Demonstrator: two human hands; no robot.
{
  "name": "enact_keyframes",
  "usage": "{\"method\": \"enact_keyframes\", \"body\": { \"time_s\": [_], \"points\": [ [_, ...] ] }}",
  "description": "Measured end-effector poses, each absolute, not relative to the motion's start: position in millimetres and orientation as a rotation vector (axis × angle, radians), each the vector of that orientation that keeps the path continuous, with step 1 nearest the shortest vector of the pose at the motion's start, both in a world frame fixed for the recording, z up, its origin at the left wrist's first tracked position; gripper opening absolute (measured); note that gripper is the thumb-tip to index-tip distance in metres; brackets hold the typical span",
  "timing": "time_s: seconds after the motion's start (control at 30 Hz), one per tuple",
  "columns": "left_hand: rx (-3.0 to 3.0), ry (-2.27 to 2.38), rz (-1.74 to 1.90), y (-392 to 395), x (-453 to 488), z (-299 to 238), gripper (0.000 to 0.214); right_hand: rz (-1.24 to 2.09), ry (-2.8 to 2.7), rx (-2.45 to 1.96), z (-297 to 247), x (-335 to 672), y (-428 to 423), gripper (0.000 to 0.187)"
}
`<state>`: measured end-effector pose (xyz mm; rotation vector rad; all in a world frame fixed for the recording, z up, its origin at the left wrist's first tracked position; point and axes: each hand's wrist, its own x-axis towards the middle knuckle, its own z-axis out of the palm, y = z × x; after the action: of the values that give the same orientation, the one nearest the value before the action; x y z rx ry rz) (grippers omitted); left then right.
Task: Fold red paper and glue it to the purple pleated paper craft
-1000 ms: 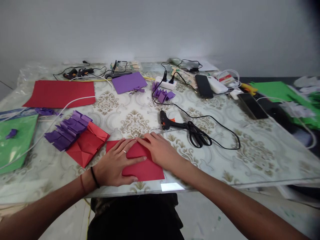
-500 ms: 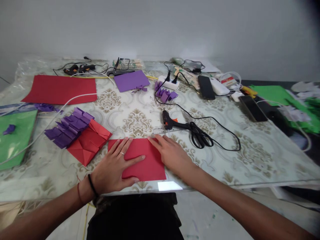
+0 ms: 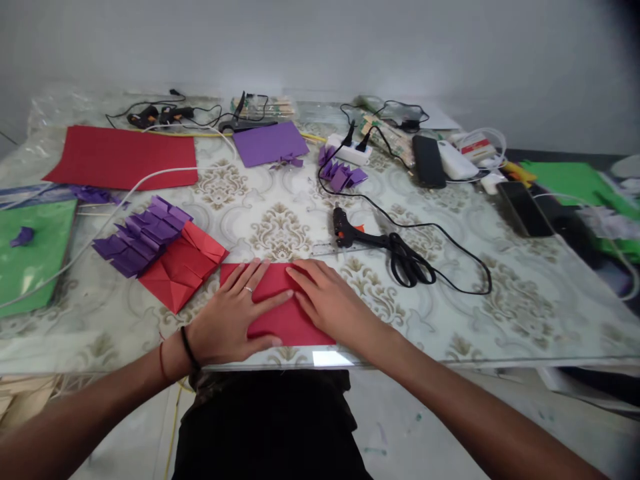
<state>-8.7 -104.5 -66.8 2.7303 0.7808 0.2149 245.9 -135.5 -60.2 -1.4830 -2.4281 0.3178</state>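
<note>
A red sheet of paper [image 3: 280, 323] lies flat near the table's front edge. My left hand [image 3: 235, 310] rests on its left part, fingers spread, a ring on one finger. Across the sheet's upper right part lies my right hand [image 3: 330, 300], palm down with the fingers stretched out. Left of the sheet is a folded red paper piece [image 3: 175, 277], with pleated purple paper [image 3: 145, 237] on top of its upper left side. Beyond my right hand a black glue gun [image 3: 350, 230] lies on its side beside a ruler [image 3: 325, 249].
A red sheet stack [image 3: 130, 157], a purple sheet [image 3: 270, 143] and a white power strip [image 3: 350, 151] lie farther back. Phones [image 3: 429, 162] and a white power bank [image 3: 456, 160] are at the right. A white cable [image 3: 107, 230] crosses the left side; a black cord [image 3: 435, 227] loops right.
My right hand has slid left along the sheet's top edge, closer to my left hand. My left hand stays on the paper. The camera view has shifted slightly.
</note>
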Motion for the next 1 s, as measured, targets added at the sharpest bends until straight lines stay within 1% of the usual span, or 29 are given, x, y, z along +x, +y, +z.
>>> {"method": "enact_keyframes", "body": {
  "time_s": [0.07, 0.13, 0.23, 0.4, 0.47, 0.5, 0.53, 0.6, 0.67, 0.7, 0.73, 0.83, 0.87, 1.0],
  "points": [
    [2.667, 0.813, 0.210, -100.3, -12.2, -64.5, 0.062, 0.402, -2.440, -1.518, -57.3, 242.1, -127.0, 0.044],
    [2.608, 0.835, 0.210, -95.4, -16.1, -62.4, 0.060, 0.501, -2.443, -1.570, -53.4, 243.0, -116.9, 0.047],
    [2.597, 0.857, 0.166, -88.7, -18.1, -59.6, 0.067, 0.591, -2.453, -1.631, -47.4, 246.0, -101.4, 0.047],
    [2.609, 0.906, 0.078, -79.5, -7.5, -49.4, 0.087, 0.620, -2.532, -1.598, -37.3, 241.4, -85.4, 0.033],
    [2.585, 0.935, 0.073, -76.4, -1.7, -45.0, 0.090, 0.640, -2.541, -1.583, -33.9, 238.4, -84.7, 0.031],
    [2.570, 0.958, 0.079, -75.1, 0.6, -43.5, 0.087, 0.650, -2.538, -1.577, -32.6, 237.2, -85.4, 0.034],
    [2.555, 0.988, 0.095, -74.0, 2.5, -42.3, 0.079, 0.660, -2.532, -1.570, -31.7, 236.4, -86.6, 0.038],
    [2.528, 1.047, 0.134, -72.0, 4.5, -41.0, 0.053, 0.677, -2.514, -1.558, -30.7, 235.2, -90.0, 0.046],
    [2.510, 1.093, 0.171, -70.3, 4.9, -39.8, 0.027, 0.683, -2.487, -1.553, -29.6, 234.0, -93.8, 0.042],
    [2.501, 1.107, 0.190, -69.5, 4.8, -38.9, 0.019, 0.681, -2.467, -1.552, -28.7, 233.2, -95.7, 0.036],
    [2.495, 1.110, 0.210, -68.9, 4.7, -37.8, 0.017, 0.679, -2.441, -1.547, -27.4, 232.2, -97.4, 0.030],
    [2.490, 1.062, 0.275, -68.5, 4.0, -33.5, 0.019, 0.684, -2.355, -1.492, -21.0, 227.6, -101.2, 0.013],
    [2.492, 1.030, 0.298, -68.9, 3.5, -31.9, 0.020, 0.689, -2.331, -1.465, -18.5, 225.7, -102.2, 0.011],
    [2.525, 0.905, 0.381, -75.6, -1.0, -26.1, 0.022, 0.684, -2.301, -1.337, -11.5, 217.7, -107.1, 0.015]
  ]
}}
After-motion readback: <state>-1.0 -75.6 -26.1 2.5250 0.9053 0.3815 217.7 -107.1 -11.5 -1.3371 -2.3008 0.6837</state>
